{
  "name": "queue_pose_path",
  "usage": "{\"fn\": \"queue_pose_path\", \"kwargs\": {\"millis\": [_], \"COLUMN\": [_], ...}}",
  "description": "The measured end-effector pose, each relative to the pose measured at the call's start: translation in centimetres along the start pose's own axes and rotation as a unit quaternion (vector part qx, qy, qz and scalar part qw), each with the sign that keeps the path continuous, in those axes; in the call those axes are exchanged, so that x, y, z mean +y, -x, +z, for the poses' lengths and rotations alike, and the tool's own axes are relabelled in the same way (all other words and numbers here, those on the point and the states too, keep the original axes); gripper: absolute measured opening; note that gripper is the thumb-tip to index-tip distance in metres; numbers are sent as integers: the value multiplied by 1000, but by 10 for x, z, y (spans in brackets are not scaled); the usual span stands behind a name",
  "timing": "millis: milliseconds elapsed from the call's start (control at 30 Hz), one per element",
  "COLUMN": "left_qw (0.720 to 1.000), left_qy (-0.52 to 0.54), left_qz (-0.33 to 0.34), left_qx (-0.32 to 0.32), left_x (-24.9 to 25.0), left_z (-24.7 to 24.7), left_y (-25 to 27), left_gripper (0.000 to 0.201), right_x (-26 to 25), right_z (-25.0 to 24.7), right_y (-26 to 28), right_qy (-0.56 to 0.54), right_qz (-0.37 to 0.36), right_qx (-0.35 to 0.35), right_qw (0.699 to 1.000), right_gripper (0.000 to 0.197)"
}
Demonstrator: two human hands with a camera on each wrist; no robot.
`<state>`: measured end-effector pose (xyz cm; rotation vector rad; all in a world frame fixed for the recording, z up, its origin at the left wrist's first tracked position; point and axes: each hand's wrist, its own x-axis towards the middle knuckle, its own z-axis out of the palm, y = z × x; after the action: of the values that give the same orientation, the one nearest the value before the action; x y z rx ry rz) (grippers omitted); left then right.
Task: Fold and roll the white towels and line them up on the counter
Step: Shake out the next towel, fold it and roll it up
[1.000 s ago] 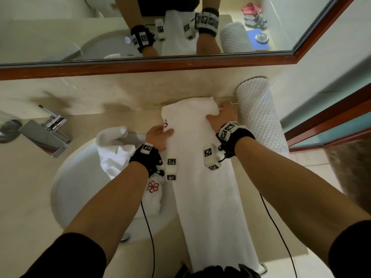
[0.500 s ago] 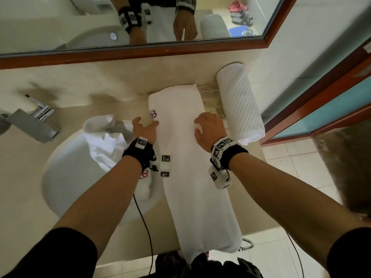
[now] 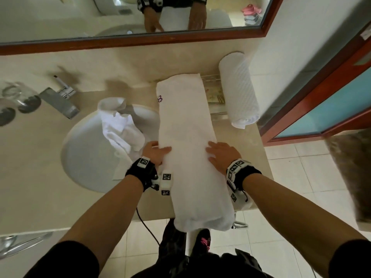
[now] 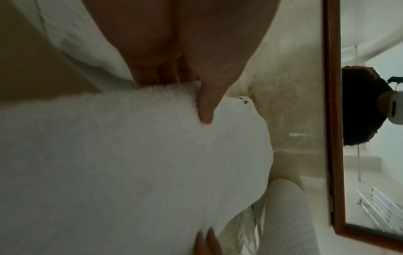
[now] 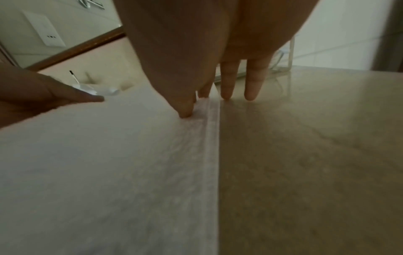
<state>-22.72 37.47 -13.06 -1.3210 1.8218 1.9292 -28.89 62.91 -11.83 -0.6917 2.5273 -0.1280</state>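
Observation:
A long white towel (image 3: pixel 186 127), folded into a narrow strip, lies front to back across the beige counter (image 3: pixel 36 161), its near end hanging over the counter's front edge. My left hand (image 3: pixel 155 152) lies flat on the strip's left edge, thumb on top (image 4: pixel 206 110). My right hand (image 3: pixel 219 154) presses flat on the right edge, with the thumb on the towel (image 5: pixel 186 110) and two fingers on the bare counter (image 5: pixel 305 155). A rolled white towel (image 3: pixel 239 91) lies at the back right. Another white towel (image 3: pixel 122 127) sits crumpled in the sink.
A round white sink (image 3: pixel 84 157) is left of the strip, with a chrome tap (image 3: pixel 59 99) behind it. Glasses (image 3: pixel 18 99) stand at the far left. A clear tray (image 3: pixel 215 97) sits between the strip and the roll. A wood-framed mirror (image 3: pixel 140 40) runs along the back.
Both hands have slid along the strip's edges from its far end to its middle, toward me. The right hand has turned from gripping the edge to lying flat.

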Motion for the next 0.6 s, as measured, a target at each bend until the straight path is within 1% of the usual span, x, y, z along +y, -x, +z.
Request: {"fn": "queue_pose_path", "kwargs": {"millis": [33, 100, 133, 200, 233, 300, 400, 433, 500, 533, 600], "left_qw": [1000, 999, 1000, 1000, 999, 997, 994, 992, 983, 977, 970], "left_qy": [17, 33, 24, -16, -39, -68, -79, -83, -127, -155, -178], "left_qz": [8, 16, 15, 14, 17, 29, 14, 4, -11, -15, -9], "left_qx": [12, 2, -6, -13, -16, -27, -76, -94, -129, -146, -163], "left_x": [-2, -6, -11, -21, -27, -35, -52, -59, -75, -84, -93], "left_z": [0, 2, 2, 2, 0, -1, -3, -4, -5, -7, -9], "left_y": [3, 15, 17, 26, 30, 45, 70, 78, 89, 93, 102], "left_gripper": [50, 51, 55, 70, 72, 58, 35, 32, 36, 39, 37], "right_x": [1, -2, -6, -14, -17, -18, -16, -16, -17, -18, -19], "right_z": [0, 1, 2, 5, 9, 18, 26, 27, 29, 30, 33], "right_y": [3, 7, 9, 15, 19, 26, 27, 26, 26, 26, 31], "right_qy": [7, 9, -1, -25, -30, -42, -87, -103, -121, -120, -112], "right_qz": [8, 23, 36, 61, 71, 87, 111, 119, 129, 130, 129], "right_qx": [-4, -5, 2, 20, 23, 21, 4, -5, -14, -13, -8], "right_qw": [1000, 1000, 999, 998, 997, 995, 990, 988, 984, 984, 985], "right_gripper": [48, 49, 49, 51, 53, 57, 61, 62, 63, 63, 63]}}
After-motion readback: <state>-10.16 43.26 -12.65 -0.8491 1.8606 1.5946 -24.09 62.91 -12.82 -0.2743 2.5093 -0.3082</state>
